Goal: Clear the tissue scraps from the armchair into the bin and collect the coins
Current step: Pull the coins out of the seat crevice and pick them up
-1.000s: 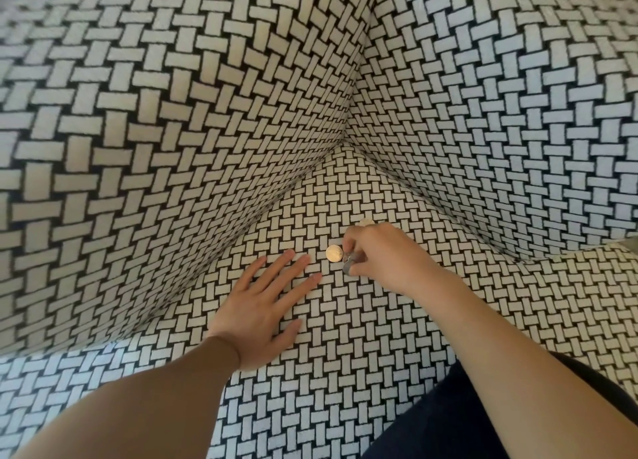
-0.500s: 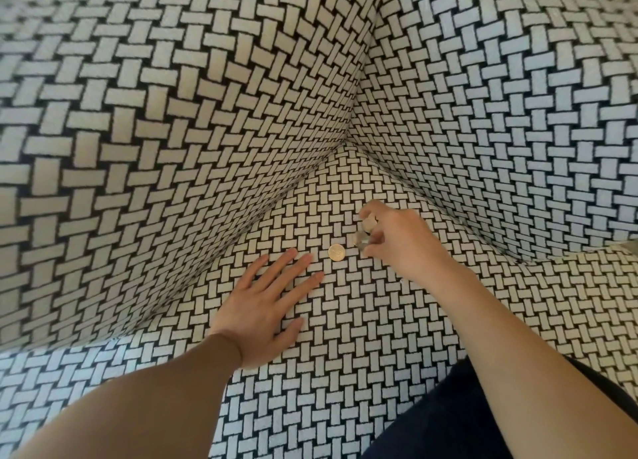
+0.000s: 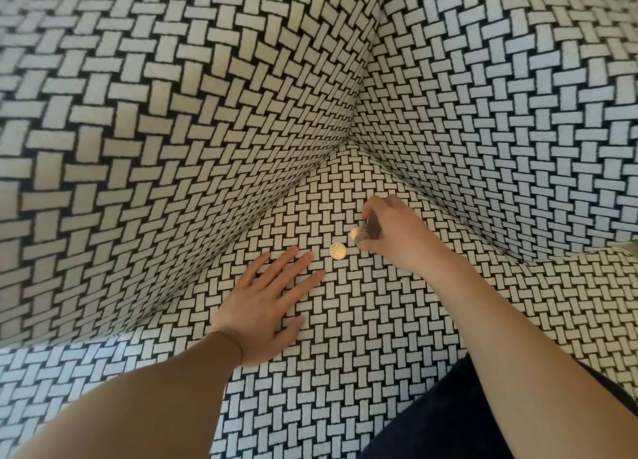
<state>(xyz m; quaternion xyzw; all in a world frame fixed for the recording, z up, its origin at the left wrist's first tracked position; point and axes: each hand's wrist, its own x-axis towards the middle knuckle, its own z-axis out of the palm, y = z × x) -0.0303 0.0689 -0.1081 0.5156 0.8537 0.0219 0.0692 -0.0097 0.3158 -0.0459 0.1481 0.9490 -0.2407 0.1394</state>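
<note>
A gold coin (image 3: 338,251) lies flat on the seat of the black-and-white woven armchair (image 3: 345,338), near its back corner. My right hand (image 3: 397,237) hovers just right of that coin, fingers curled round a small stack of coins (image 3: 362,232) pinched at its fingertips. My left hand (image 3: 269,303) rests flat on the seat with fingers spread, its fingertips a short way left of the loose coin. No tissue scraps or bin show in this view.
The chair's left arm wall (image 3: 155,148) and backrest (image 3: 500,113) rise steeply and meet in a corner behind the coin. My dark trouser leg (image 3: 448,417) fills the lower right.
My right hand has lifted away from the seat to the upper right with the coins in its fingers. The gold coin stays on the seat. My left hand has not moved.
</note>
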